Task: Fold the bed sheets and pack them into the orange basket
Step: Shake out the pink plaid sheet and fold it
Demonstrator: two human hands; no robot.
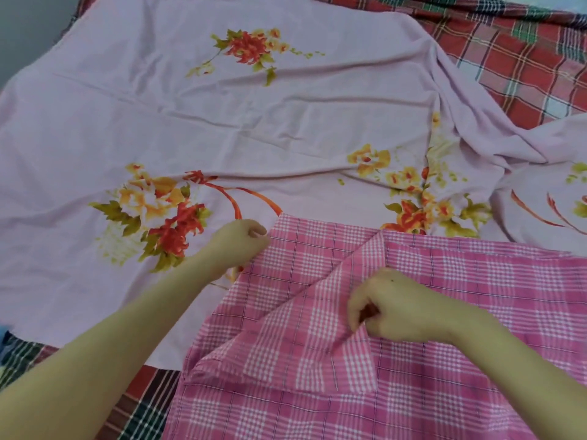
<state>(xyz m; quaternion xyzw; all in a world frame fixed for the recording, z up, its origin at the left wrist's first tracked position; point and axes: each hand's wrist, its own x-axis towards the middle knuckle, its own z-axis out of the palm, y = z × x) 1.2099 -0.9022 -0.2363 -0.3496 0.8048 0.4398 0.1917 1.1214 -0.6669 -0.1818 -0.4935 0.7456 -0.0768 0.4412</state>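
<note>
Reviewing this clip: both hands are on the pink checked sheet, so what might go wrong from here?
The right hand pinches a flap of the pink checked sheet that lies diagonally; the fold may come out crooked.
That sheet rests on the wrinkled pale pink floral sheet; the left hand, gripping the checked edge, might drag and bunch the floral one too.

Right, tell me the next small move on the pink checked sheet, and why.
Probably have the right hand turn back the flap it pinches and lay it flat: that flap lies doubled diagonally across the pink checked sheet, while the left hand grips the sheet's far left edge, anchoring it.
</note>
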